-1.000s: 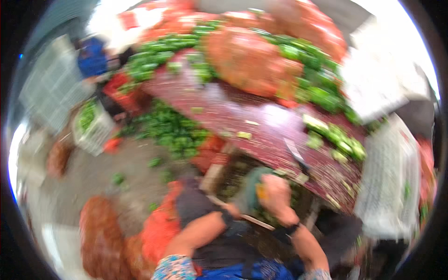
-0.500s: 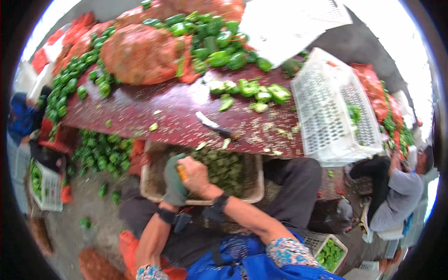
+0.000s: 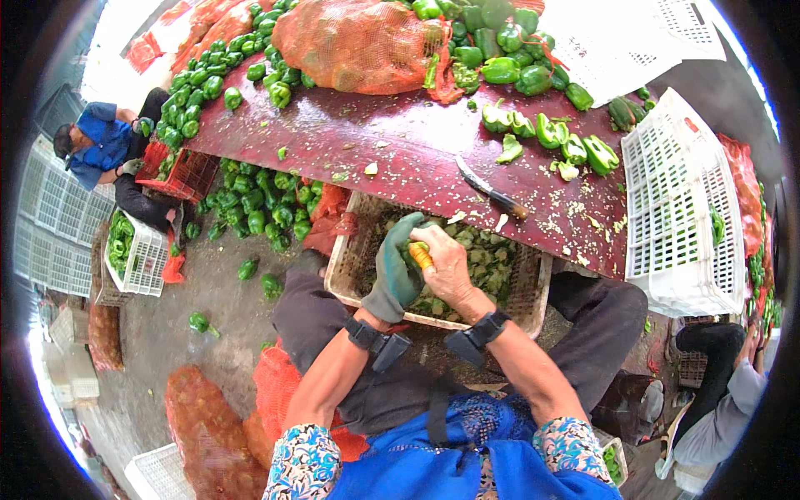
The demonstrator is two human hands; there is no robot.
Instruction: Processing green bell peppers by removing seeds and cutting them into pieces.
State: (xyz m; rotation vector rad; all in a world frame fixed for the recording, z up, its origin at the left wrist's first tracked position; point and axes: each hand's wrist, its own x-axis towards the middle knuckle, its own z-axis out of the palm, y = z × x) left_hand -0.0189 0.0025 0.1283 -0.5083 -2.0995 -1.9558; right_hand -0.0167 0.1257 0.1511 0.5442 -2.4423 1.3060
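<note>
My left hand [image 3: 393,271], in a grey-green glove, is curled closed over the crate; what it may hold is hidden by its fingers. Against it, my bare right hand [image 3: 452,271] grips a tool by its yellow-orange handle [image 3: 422,255]; the tool's working end is out of sight. Below both hands sits a plastic crate [image 3: 533,308] of pale green pepper scraps, between my knees. On the dark red table in front, a curved knife [image 3: 497,198] with a dark handle lies near the edge. Cut green peppers [image 3: 575,150] rest beyond it.
Whole green peppers [image 3: 517,42] and an orange mesh sack [image 3: 350,50] cover the table's [image 3: 333,133] far side. A white crate [image 3: 679,200] stands at its right end. More peppers [image 3: 258,204] lie on the floor at left. Co-workers sit at far left [image 3: 104,142] and far right [image 3: 717,408].
The whole view has shifted, so the table and crate appear farther right. My hands stay together over the crate, the right one still gripping the yellow-orange handle.
</note>
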